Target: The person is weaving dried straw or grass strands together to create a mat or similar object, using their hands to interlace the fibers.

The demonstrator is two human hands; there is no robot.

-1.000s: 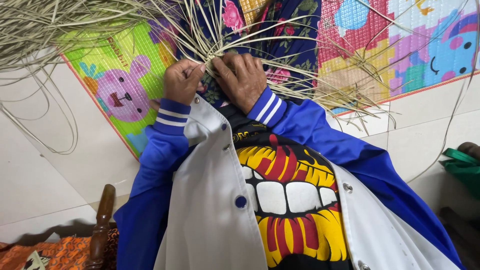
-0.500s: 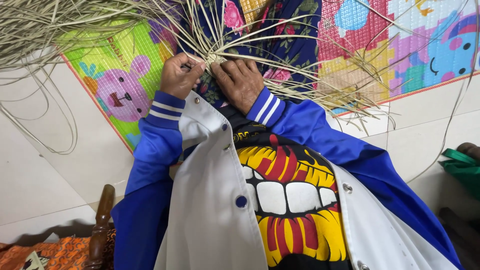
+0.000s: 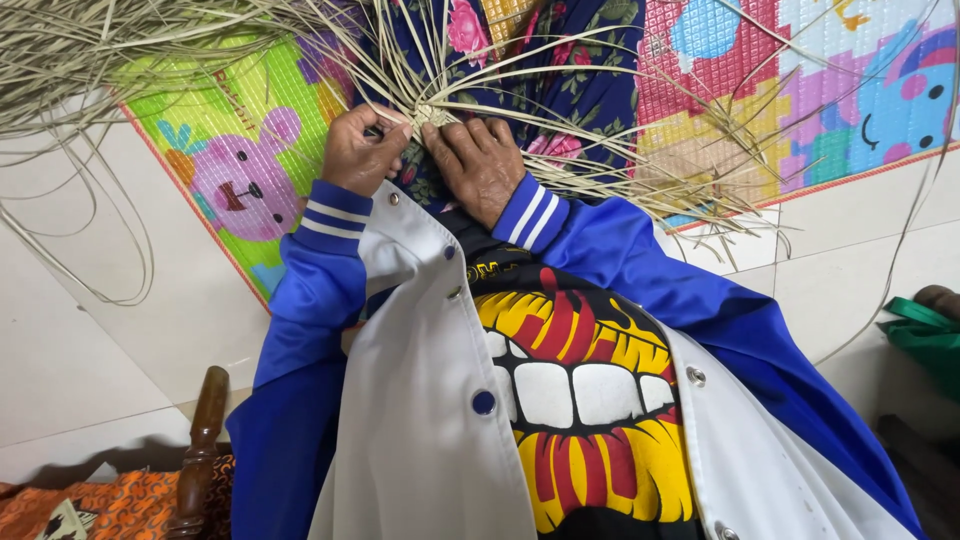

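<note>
My left hand (image 3: 361, 152) and my right hand (image 3: 480, 166) meet on a small woven knot of pale straw strips (image 3: 431, 116) held over my lap. Both hands pinch the strips at that woven centre, fingers curled. Long loose strips (image 3: 640, 170) fan out from the knot to the left, right and top. My sleeves are blue with white-striped cuffs, over a white jacket front (image 3: 430, 420). My lap is covered by dark floral cloth (image 3: 580, 90).
A colourful foam play mat (image 3: 240, 180) with cartoon animals lies on the pale tiled floor (image 3: 90, 340). More straw is piled at the upper left (image 3: 90, 50). A dark wooden chair post (image 3: 200, 440) and orange cloth are lower left. A green object (image 3: 925, 335) lies at the right edge.
My left hand has shifted slightly right and closer to the woven knot. My right hand stays on the strips with small finger movements.
</note>
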